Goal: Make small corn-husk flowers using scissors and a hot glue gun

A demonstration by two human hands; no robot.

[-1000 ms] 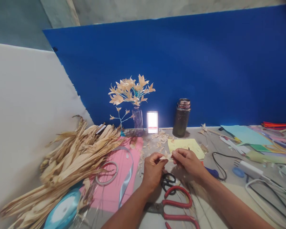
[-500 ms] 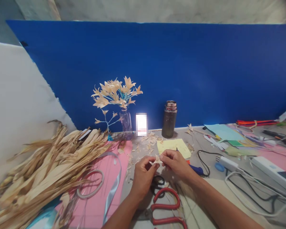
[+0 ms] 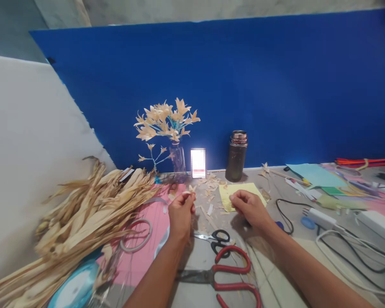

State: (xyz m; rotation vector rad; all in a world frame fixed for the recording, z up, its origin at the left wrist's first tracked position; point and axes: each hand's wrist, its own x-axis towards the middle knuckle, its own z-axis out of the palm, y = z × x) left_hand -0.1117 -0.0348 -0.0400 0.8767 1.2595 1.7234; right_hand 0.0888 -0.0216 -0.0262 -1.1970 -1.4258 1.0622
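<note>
Between the thumb and fingers of my left hand [image 3: 181,214] is a small pale husk flower [image 3: 191,188], its petals pointing up. My right hand [image 3: 249,207] is apart from it, over the front edge of a yellow paper [image 3: 226,194], with fingers curled together; whether they pinch something is too small to tell. Black-handled scissors [image 3: 220,236] lie between my forearms, with large red-handled scissors [image 3: 232,273] nearer to me. Pale husk scraps [image 3: 211,182] are scattered beyond my hands.
Dried husks [image 3: 109,209] and a ribbon roll [image 3: 75,286] lie left. A vase [image 3: 179,162] of husk flowers, a bright blurred screen [image 3: 198,163] and a dark flask [image 3: 236,157] stand behind. Cables and a power strip [image 3: 377,226] are at right.
My hands have moved apart, the left one leftward with the flower and the right one rightward. The black-handled scissors show more fully. The view has shifted slightly.
</note>
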